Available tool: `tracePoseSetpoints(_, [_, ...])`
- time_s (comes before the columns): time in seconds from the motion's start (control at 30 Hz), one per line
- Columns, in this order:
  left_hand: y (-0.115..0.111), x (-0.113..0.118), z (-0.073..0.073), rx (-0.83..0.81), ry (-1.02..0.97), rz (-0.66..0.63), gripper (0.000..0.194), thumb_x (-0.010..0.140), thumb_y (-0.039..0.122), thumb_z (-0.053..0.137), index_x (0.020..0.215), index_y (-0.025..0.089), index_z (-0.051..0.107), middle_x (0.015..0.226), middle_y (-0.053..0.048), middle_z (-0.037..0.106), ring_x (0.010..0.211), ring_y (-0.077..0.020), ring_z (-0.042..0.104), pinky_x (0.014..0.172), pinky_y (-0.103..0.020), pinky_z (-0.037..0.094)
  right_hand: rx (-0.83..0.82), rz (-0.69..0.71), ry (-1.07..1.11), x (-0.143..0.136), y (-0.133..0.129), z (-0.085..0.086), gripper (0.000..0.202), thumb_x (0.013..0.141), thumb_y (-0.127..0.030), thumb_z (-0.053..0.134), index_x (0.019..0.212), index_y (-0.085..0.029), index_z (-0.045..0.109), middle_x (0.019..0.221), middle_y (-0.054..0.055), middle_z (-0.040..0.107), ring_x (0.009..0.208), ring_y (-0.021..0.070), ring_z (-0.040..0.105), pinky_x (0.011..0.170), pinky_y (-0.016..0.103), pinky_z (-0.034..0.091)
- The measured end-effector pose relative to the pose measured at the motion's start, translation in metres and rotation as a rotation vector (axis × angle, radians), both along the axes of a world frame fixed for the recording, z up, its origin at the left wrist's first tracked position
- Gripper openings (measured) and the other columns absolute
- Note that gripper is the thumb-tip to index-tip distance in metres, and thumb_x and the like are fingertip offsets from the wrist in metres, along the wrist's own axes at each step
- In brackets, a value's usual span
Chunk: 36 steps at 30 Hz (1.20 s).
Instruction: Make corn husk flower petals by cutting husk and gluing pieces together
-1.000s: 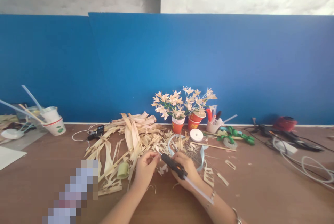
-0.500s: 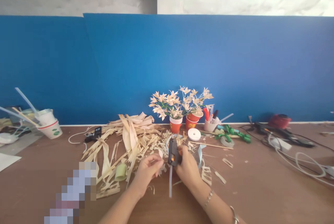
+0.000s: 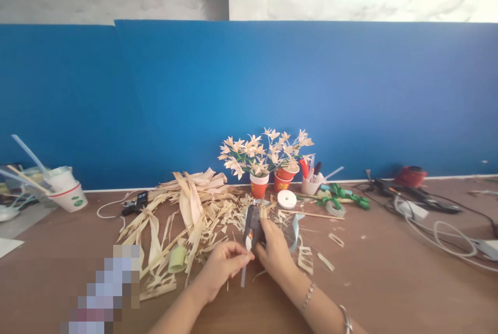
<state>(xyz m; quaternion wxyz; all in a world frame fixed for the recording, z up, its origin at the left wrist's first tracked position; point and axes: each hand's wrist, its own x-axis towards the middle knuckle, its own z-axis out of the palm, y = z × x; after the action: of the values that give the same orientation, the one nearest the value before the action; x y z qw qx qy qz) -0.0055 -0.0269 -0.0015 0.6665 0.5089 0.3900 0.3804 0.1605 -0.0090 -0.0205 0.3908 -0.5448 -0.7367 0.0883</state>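
Observation:
My right hand (image 3: 277, 248) is wrapped round a black hot glue gun (image 3: 252, 221), its nozzle pointing away from me. A translucent glue stick (image 3: 243, 276) sticks out of the gun's rear end. Between thumb and fingertips, my left hand (image 3: 227, 267) pinches a small pale petal (image 3: 248, 242), which stands upright in front of the gun's body. Whether petal and gun touch, I cannot tell. Beyond the hands, pale handmade flowers (image 3: 252, 150) on green stems stand in red paper cups (image 3: 259, 186).
Dried corn husks (image 3: 194, 202) and scraps lie left of the hands, beside a light green roll (image 3: 178, 260). A white tape roll (image 3: 287, 199), a thin stick (image 3: 311, 214) and green ribbon (image 3: 344, 196) sit to the right. Cables (image 3: 439, 240) spread at far right; a white cup (image 3: 70, 196) stands at far left.
My left hand has moved right, bringing the petal in front of the glue gun. The gun has shifted slightly left in view, and the whole view has turned a little to the right.

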Motion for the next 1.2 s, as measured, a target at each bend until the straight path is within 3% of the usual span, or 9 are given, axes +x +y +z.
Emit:
tracePoseSetpoints(0.13, [-0.002,-0.002,0.002,-0.064,-0.1,-0.048,0.025,0.064,0.032,0.073,0.069,0.012,0.059,0.083,-0.006,0.068,0.041,-0.0005,0.033,0.044,-0.02,0.015,-0.007,0.044,0.071,-0.001,-0.001,0.004,0.03,0.065,-0.008,0.047,0.093,-0.017,0.052,0.085,0.007,0.056,0.08,0.0214,0.052,0.072,0.032,0.042])
tracePoseSetpoints(0.3, [0.0,-0.007,0.004,-0.078,-0.128,-0.058,0.023,0.068,0.032,0.07,0.071,0.014,0.056,0.078,-0.003,0.066,0.041,-0.0018,0.036,0.044,-0.02,0.015,-0.034,0.072,0.189,-0.001,-0.004,0.007,0.026,0.072,-0.013,0.05,0.098,-0.017,0.049,0.088,0.006,0.057,0.081,0.0199,0.053,0.073,0.03,0.043])
tracePoseSetpoints(0.4, [0.006,-0.01,0.004,-0.033,-0.103,0.074,0.024,0.069,0.035,0.069,0.071,0.015,0.055,0.06,0.003,0.057,0.04,-0.0022,0.032,0.044,-0.02,0.012,-0.09,0.148,0.283,0.003,-0.007,0.012,0.027,0.076,-0.014,0.047,0.104,-0.018,0.048,0.084,0.002,0.057,0.076,0.0166,0.053,0.07,0.026,0.043])
tracePoseSetpoints(0.5, [0.012,-0.012,0.001,0.0,-0.01,0.284,0.027,0.069,0.04,0.067,0.073,0.016,0.056,0.041,0.01,0.037,0.039,-0.0042,0.025,0.044,-0.021,0.011,-0.161,0.255,0.344,0.006,-0.01,0.02,0.025,0.078,-0.017,0.049,0.103,-0.017,0.049,0.083,0.001,0.057,0.075,0.015,0.052,0.069,0.024,0.044])
tracePoseSetpoints(0.67, [0.017,-0.01,-0.003,0.023,0.137,0.438,0.031,0.067,0.046,0.065,0.074,0.016,0.058,0.038,0.012,0.027,0.039,-0.0058,0.022,0.042,-0.02,0.013,-0.232,0.403,0.315,0.004,-0.016,0.026,0.015,0.075,-0.023,0.061,0.087,-0.017,0.054,0.078,0.0,0.055,0.068,0.0132,0.051,0.064,0.023,0.043])
tracePoseSetpoints(1.0, [0.016,-0.01,-0.001,0.167,0.222,0.486,0.036,0.063,0.052,0.066,0.069,0.017,0.066,0.044,0.004,0.049,0.045,-0.0124,0.046,0.045,-0.022,0.03,-0.28,0.399,0.28,0.0,-0.017,0.028,0.007,0.079,-0.023,0.055,0.078,-0.016,0.057,0.072,0.0,0.057,0.067,0.0131,0.051,0.063,0.024,0.042])
tracePoseSetpoints(1.2, [0.014,-0.009,0.003,0.167,0.224,0.477,0.031,0.066,0.048,0.065,0.07,0.017,0.066,0.046,0.004,0.051,0.049,-0.0137,0.049,0.048,-0.022,0.033,-0.282,0.378,0.25,0.0,-0.017,0.028,0.005,0.078,-0.019,0.054,0.076,-0.016,0.055,0.071,0.0,0.056,0.065,0.0127,0.05,0.061,0.023,0.04])
